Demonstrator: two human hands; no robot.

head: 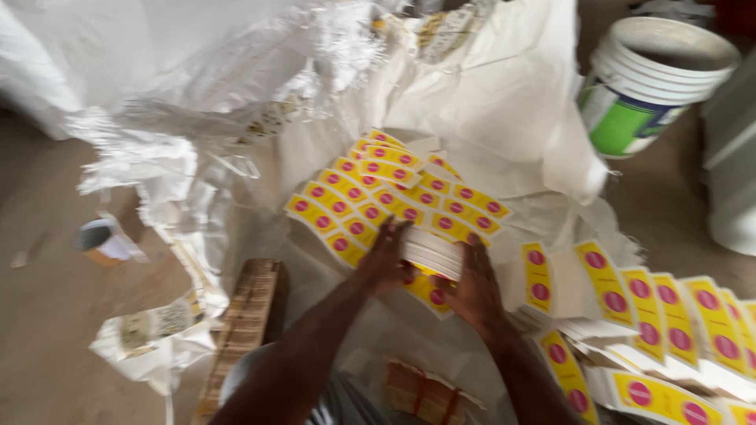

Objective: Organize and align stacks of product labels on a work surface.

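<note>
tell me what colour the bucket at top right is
White bucket with a green patch low on its side; head view.

A white and green plastic bucket point(650, 83) stands at upper right. A small cup point(101, 240) lies at left. A wooden plank point(246, 315) sits beside the crumpled white sack point(504, 94).

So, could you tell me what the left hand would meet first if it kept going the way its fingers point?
The left hand points up and away, gripping a stack of flat cards. Straight ahead it would probably meet the spread yellow cards with pink dots on the white sack, though blur hides depth.
</note>
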